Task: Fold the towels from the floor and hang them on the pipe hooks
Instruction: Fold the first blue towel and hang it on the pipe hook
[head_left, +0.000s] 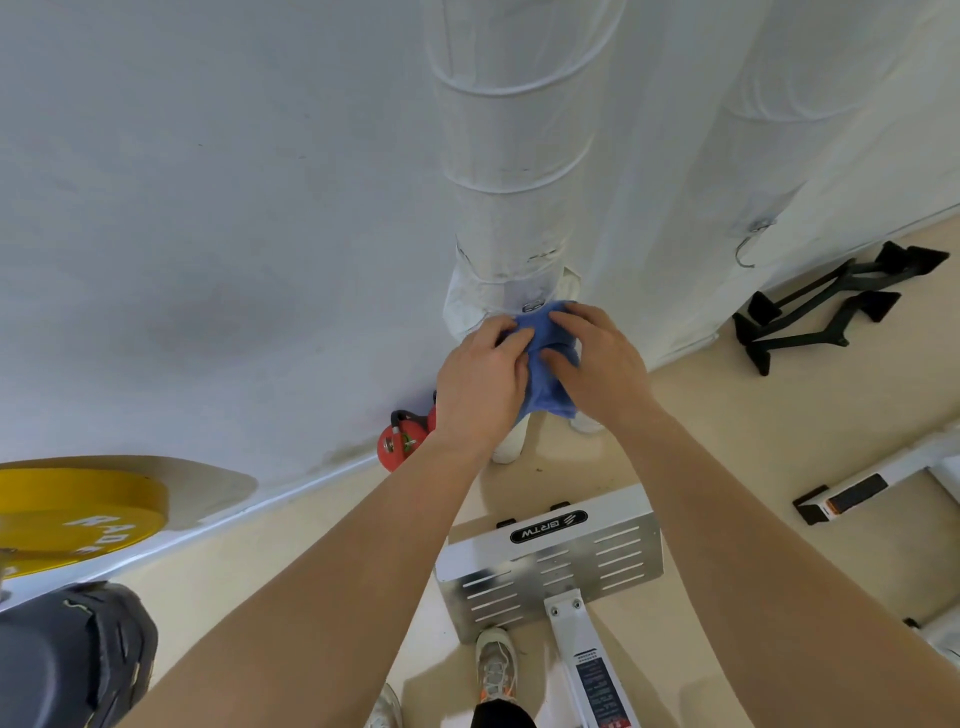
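- A yellow weight plate lay far to the left of both hands, low beside the wall.
- A red kettlebell sat on the floor below and to the left of the left fingers.
- The left hand had its fingers curled onto the blue towel, gripping its left side.
- The towel was bunched between the two hands, in front of the white wrapped pipe. Its top edge rose just past the fingertips, right under a small metal fitting on the pipe, and its lower end hung below the thumbs.
- The right hand gripped the towel's right side, fingers bent over the top and thumb pinching in from beneath.
- A bare metal hook hung on the second pipe, well to the right of the right fingers and higher.
- Black floor handles lay farther right again.
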